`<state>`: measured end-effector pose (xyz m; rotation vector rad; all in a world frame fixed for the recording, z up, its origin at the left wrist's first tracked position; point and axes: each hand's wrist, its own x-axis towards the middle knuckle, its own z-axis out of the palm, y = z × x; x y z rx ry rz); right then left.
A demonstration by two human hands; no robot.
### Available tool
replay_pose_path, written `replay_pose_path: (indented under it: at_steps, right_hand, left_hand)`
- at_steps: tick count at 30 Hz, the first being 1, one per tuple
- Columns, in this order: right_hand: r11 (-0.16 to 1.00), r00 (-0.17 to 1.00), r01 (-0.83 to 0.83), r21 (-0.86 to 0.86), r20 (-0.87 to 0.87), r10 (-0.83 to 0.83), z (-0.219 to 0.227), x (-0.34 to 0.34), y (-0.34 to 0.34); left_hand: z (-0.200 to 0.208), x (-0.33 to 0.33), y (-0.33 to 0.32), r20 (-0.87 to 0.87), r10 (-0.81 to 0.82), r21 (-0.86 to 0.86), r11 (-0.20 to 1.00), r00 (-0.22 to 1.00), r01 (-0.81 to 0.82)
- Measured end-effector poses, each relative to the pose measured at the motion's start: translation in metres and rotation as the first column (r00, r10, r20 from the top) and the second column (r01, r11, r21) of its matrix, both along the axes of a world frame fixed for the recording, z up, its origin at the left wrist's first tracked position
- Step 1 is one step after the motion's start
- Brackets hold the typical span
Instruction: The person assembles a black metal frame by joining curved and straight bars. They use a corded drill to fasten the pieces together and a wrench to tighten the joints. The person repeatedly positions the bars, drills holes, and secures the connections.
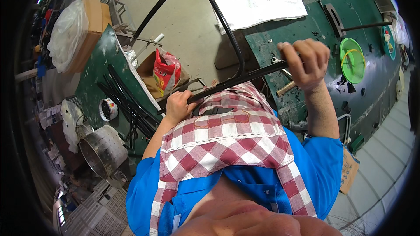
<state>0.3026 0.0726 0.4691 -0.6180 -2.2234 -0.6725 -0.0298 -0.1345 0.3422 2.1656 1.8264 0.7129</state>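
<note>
black frame [239, 79] partly within right hand [307, 62]

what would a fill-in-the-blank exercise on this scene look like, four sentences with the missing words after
1. The left hand and right hand both hold a bent tube frame coloured ____.
2. In the picture, the ____ hand is the higher one.
3. Under the checked apron, the shirt is ____.
4. A perforated metal drum is on the picture's ____ side.

Missing words: black; right; blue; left.
</note>
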Motion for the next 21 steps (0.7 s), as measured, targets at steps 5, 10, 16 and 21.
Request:
replay_pose_path:
  at_steps: [5,10,16,21]
  right_hand:
    - [0.997,0.997,0.067,-0.047,-0.040,-0.069,0.010,0.019,0.015]
    - [0.993,0.974,-0.003,-0.116,-0.227,-0.024,0.004,0.024,0.020]
    - [0.841,0.896,0.279,-0.464,-0.189,-0.402,-0.045,0.047,0.007]
    - [0.607,0.811,0.388,-0.694,-0.056,-0.582,-0.114,0.075,-0.018]
  left_hand:
    - [0.025,-0.006,-0.001,0.000,-0.013,-0.013,1.000,1.000,0.013]
    - [0.078,-0.012,-0.006,0.104,0.003,-0.307,0.951,0.995,0.029]
    - [0.141,-0.027,-0.005,0.513,0.286,-0.655,0.740,0.809,0.154]
    - [0.155,-0.022,0.025,0.513,0.310,-0.788,0.540,0.800,0.296]
